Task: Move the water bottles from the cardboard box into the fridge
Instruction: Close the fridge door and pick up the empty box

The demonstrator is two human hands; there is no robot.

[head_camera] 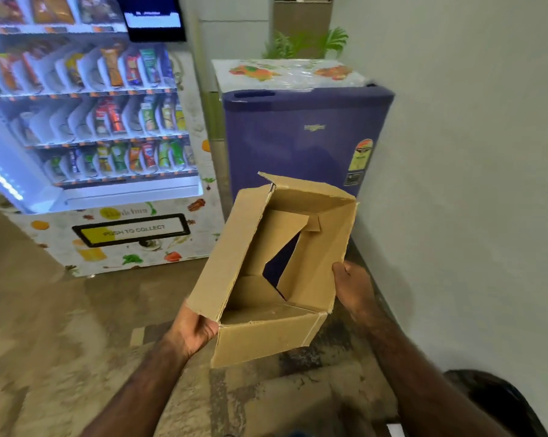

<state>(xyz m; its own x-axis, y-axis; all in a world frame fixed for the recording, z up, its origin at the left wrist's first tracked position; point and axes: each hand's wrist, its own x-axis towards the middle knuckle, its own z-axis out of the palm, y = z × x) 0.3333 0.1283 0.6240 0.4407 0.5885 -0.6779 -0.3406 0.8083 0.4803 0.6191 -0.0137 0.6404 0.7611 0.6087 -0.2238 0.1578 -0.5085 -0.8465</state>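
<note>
Two bare hands grip a corrugated cardboard box (276, 272) held tilted in mid-air — left hand (194, 331) clasping its near-left corner, right hand (354, 287) pressed flat on its right wall. Its bottom flaps gape, no bottles visible. Behind stands the closed blue mini fridge (304, 137), beside a vending machine (86, 137).

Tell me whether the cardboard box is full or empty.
Empty. The cardboard box, held by the left hand and right hand, shows bare inner walls, no bottles, and a gap between its far flaps.
</note>
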